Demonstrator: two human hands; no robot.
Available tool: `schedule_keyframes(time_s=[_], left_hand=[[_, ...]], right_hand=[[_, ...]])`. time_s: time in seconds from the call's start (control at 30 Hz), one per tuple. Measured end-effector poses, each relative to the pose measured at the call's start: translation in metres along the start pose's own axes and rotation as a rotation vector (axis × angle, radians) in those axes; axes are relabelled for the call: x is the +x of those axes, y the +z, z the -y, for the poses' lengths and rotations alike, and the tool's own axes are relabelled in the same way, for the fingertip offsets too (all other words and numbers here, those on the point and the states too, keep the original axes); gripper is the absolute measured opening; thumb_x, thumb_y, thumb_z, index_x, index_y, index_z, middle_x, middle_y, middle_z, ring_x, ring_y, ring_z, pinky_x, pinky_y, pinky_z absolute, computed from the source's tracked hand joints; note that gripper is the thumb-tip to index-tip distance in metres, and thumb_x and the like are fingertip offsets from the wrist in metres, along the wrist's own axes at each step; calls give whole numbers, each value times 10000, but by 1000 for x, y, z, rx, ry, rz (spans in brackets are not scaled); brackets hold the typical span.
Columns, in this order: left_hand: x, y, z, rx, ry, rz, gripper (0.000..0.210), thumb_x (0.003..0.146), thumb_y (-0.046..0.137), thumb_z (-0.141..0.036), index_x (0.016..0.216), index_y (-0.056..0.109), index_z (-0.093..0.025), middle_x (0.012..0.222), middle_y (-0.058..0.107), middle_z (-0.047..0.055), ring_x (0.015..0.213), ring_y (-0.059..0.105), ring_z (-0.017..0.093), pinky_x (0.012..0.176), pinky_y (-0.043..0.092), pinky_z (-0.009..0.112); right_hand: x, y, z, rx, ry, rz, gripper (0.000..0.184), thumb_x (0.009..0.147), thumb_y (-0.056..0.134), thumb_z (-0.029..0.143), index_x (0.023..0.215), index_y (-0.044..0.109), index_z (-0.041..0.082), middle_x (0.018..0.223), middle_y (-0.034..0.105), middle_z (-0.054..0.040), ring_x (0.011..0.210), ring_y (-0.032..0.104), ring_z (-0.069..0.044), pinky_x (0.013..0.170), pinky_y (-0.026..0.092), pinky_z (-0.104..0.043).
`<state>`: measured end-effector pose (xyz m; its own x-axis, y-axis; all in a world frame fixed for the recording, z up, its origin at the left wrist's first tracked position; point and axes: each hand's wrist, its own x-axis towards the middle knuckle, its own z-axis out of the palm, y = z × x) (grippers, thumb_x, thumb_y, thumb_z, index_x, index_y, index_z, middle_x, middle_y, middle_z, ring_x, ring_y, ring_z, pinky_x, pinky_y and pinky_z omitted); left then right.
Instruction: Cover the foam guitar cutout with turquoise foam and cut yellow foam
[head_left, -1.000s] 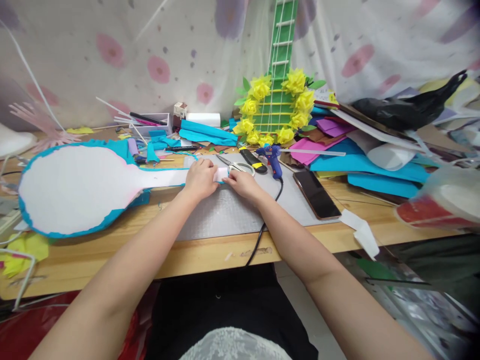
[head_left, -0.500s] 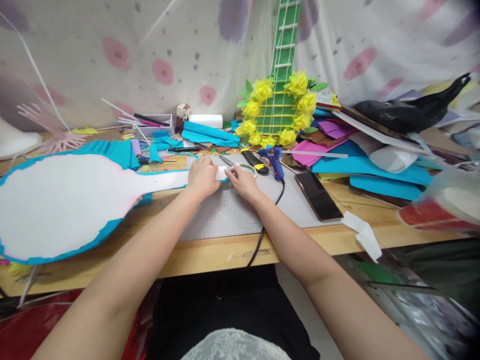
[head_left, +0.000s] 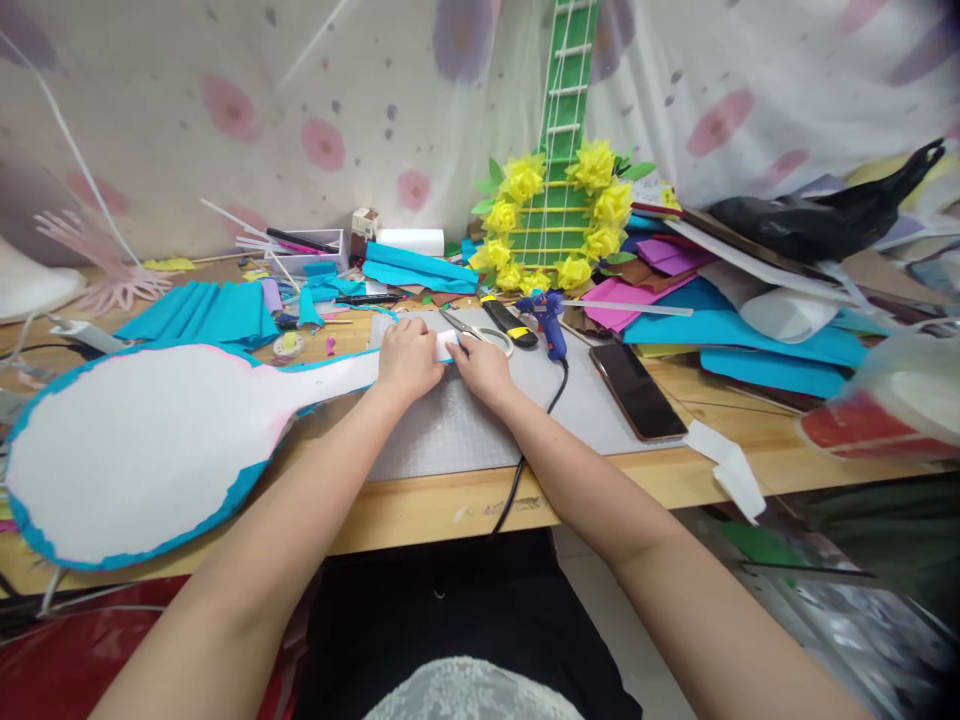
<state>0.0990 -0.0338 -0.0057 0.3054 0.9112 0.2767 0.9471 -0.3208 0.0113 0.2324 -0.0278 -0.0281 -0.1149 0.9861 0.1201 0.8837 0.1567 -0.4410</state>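
Note:
A guitar-shaped cutout (head_left: 142,450), white with blue crepe paper folded round its rim, lies on the left with its neck reaching to the middle. My left hand (head_left: 410,360) is wrapped over the neck and hides part of it. At the neck's white end my right hand (head_left: 481,366) pinches the edge between thumb and fingers. Scissors (head_left: 491,337) lie just behind my right hand, partly covered by it. A yellow-and-black utility knife (head_left: 510,322) and a blue glue gun (head_left: 551,322) rest beyond them on the grey cutting mat (head_left: 435,440).
A green paper guitar (head_left: 562,200) with yellow flowers stands at the back. A phone (head_left: 637,390) lies right of the mat. Coloured paper (head_left: 675,310), a black plastic bag (head_left: 817,220) and a plastic cup (head_left: 885,400) crowd the right side. Folded blue crepe paper (head_left: 202,315) lies behind the cutout.
The cutout's wide body has swung toward the table's front edge and slightly right, uncovering more blue crepe paper and a white tape roll behind it. Both hands keep their hold on the neck.

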Motion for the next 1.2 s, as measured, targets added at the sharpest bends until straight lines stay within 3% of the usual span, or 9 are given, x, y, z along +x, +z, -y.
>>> schedule_keyframes(time_s=[0.17, 0.33, 0.47, 0.6, 0.77, 0.87, 1.1, 1.2], left_hand=[[-3, 1, 10, -24, 17, -8, 345, 721, 625, -371, 987, 687, -160, 1028, 594, 131, 1036, 501, 312, 880, 374, 446], [-5, 0, 16, -9, 10, -17, 338, 733, 620, -403, 967, 690, -169, 1012, 606, 116, 1048, 508, 299, 880, 383, 416], [-6, -2, 19, -2, -7, -5, 327, 732, 624, -397, 961, 690, -173, 1015, 604, 120, 1047, 511, 304, 876, 379, 423], [-7, -3, 19, 5, -22, -19, 302, 730, 619, -365, 961, 687, -183, 1025, 594, 118, 1053, 503, 303, 884, 373, 426], [-9, -2, 22, 4, -19, -45, 319, 727, 618, -373, 975, 685, -183, 1030, 587, 118, 1036, 501, 291, 870, 384, 420], [-11, 1, 24, 8, -10, -60, 330, 723, 621, -364, 983, 683, -171, 1021, 594, 121, 1024, 504, 289, 873, 386, 421], [-15, 5, 27, 15, -6, -56, 341, 712, 636, -366, 978, 682, -159, 1012, 603, 126, 1017, 509, 295, 875, 385, 426], [-15, 6, 28, 6, -7, -54, 353, 706, 647, -379, 983, 685, -162, 1013, 598, 125, 1020, 509, 294, 875, 383, 426]], right_hand=[[1, 2, 0, 25, -41, 21, 314, 930, 421, 379, 959, 669, 189, 963, 701, -95, 888, 618, -220, 719, 382, -284], [3, 6, 2, 160, -22, 11, 326, 908, 459, 335, 1159, 616, 198, 1036, 693, -87, 925, 623, -232, 761, 427, -305], [7, 14, -1, 362, -30, 59, 366, 867, 511, 257, 1218, 600, 207, 1095, 689, -60, 963, 628, -208, 845, 456, -317], [13, 24, -6, 652, -26, 93, 497, 810, 561, 176, 1306, 535, 175, 1297, 587, -65, 1121, 586, -175, 961, 438, -307], [18, 34, -10, 867, -18, 152, 555, 770, 566, 132, 1318, 522, 210, 1366, 522, -30, 1214, 534, -167, 999, 437, -332], [18, 36, -9, 868, -54, 163, 592, 744, 572, 97, 1321, 520, 215, 1361, 524, -25, 1216, 533, -172, 1009, 429, -343], [15, 36, -9, 608, -150, 156, 593, 748, 515, 72, 1325, 520, 205, 1310, 576, -36, 1192, 548, -202, 1021, 405, -356], [16, 37, -10, 652, -193, 161, 591, 730, 463, 18, 1289, 549, 189, 1297, 588, -38, 1187, 550, -189, 1028, 398, -349]])
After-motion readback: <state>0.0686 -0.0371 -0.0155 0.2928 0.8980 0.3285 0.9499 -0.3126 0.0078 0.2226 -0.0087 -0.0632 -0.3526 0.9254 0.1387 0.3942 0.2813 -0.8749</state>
